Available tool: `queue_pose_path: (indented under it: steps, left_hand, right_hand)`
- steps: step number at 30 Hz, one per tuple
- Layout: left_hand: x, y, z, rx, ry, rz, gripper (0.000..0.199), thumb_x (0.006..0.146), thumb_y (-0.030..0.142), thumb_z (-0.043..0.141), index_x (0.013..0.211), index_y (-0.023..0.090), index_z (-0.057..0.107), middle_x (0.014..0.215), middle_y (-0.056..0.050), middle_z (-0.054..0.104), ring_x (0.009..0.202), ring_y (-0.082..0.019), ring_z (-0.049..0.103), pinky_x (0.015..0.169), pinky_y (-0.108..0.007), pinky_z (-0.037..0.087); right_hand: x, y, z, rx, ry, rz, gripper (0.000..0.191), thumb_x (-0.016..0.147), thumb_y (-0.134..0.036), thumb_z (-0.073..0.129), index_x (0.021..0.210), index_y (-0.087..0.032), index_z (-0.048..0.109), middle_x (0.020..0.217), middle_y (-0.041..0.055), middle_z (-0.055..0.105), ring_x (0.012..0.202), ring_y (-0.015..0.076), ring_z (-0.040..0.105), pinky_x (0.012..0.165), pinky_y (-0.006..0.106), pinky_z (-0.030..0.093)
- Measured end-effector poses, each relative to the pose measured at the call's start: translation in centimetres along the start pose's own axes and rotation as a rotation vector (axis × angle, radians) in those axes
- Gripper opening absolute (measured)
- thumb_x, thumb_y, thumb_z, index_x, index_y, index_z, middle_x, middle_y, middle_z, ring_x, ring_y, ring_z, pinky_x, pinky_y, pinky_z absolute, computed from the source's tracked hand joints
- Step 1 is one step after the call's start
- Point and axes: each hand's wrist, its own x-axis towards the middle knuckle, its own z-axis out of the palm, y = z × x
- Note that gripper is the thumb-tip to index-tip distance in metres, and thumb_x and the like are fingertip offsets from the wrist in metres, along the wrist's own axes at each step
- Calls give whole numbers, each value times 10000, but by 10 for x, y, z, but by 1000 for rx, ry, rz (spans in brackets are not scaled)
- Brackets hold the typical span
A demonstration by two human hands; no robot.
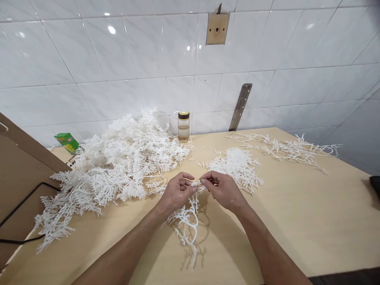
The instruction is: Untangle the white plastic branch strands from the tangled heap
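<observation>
Both hands meet over the middle of the wooden table [297,221]. My left hand [177,192] is closed on a white artificial branch [192,221], whose thin, curling stems hang down toward me. With thumb and fingertips my right hand [222,188] pinches a small white tip of the same branch. Just beyond the right hand lies a small heap of white sprigs [236,164]. A much larger pile of feathery white branches [127,154] spreads to the left of my left hand. Fingers partly hide the gripped pieces.
Bare white stems [287,149] lie at the back right. A jar of liquid [183,127] with a dark lid stands near the tiled wall. At the left are a green box [67,142] and a brown carton [26,166]. A metal bracket [241,107] leans against the wall.
</observation>
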Motion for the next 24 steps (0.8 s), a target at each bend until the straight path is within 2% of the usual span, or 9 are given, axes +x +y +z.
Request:
queue_pose_path:
  steps: [4, 8, 13, 15, 20, 24]
  left_hand:
    - [1, -1, -3, 17, -93, -73, 433, 660, 349, 804, 997, 171, 597, 660, 36, 576, 501, -82, 520, 499, -202, 371]
    - [1, 1, -5, -2, -123, -120, 439, 648, 350, 814, 985, 163, 605, 658, 24, 592, 508, -95, 539, 510, -217, 388]
    - [-2, 4, -2, -49, -152, -139, 364, 633, 374, 833, 796, 141, 607, 643, -11, 612, 523, -102, 541, 525, -230, 396]
    - [-2, 3, -1, -44, -140, -133, 371, 639, 409, 828, 755, 145, 594, 603, 6, 587, 490, -84, 500, 499, -216, 359]
    - [0, -3, 1, -79, -60, -82, 413, 652, 478, 814, 753, 147, 590, 597, 26, 562, 444, -42, 395, 450, -194, 266]
    - [2, -5, 1, -132, -1, -80, 398, 674, 479, 798, 744, 152, 583, 551, 65, 468, 407, -22, 292, 413, -192, 206]
  right_hand:
    - [0, 1, 2, 12, 67, -6, 211, 849, -400, 607, 807, -207, 681, 741, 26, 676, 686, 167, 591, 640, 292, 454]
    - [1, 3, 4, 88, 45, 36, 274, 834, -468, 632, 809, -197, 667, 710, 27, 659, 581, 144, 548, 534, 272, 427]
    - [2, 2, 7, 264, -3, 114, 368, 820, -552, 645, 827, -185, 617, 734, 38, 673, 469, 100, 480, 441, 252, 397]
    - [1, 0, 7, 281, -15, 123, 391, 821, -574, 637, 838, -184, 609, 746, 41, 678, 463, 97, 482, 426, 247, 397]
    - [-1, 0, 6, 320, -108, 107, 427, 874, -603, 551, 825, -182, 599, 613, -7, 585, 468, 109, 517, 440, 246, 433]
    - [-2, 1, 5, 404, -123, 115, 386, 806, -537, 678, 957, -188, 612, 630, -27, 572, 469, 105, 508, 432, 243, 447]
